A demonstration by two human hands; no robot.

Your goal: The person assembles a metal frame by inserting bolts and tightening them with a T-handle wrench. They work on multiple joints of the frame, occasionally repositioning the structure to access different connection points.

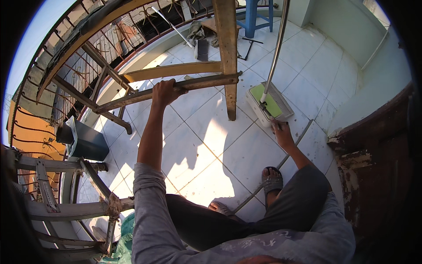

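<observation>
My left hand [166, 92] is closed round a rail of a worn wooden furniture frame [182, 68], which stands on the tiles with its legs spread. The frame's thick upright [226, 48] rises just right of that hand. Low on my right, a white-and-green pan [281, 99] rests on the floor. A long metal pole [277, 48] slants down to a joint on its green part. My right hand [281, 132] is at the pan's near edge with the fingers curled on the rim; the fingertips are partly hidden.
Beyond the frame lie a grey brush head with a white pole [201, 49] and a blue stool [252, 20]. At left are a grey bin [90, 143], a metal railing [33, 127] and another slatted frame [74, 209]. A brown peeling door [378, 176] is at right.
</observation>
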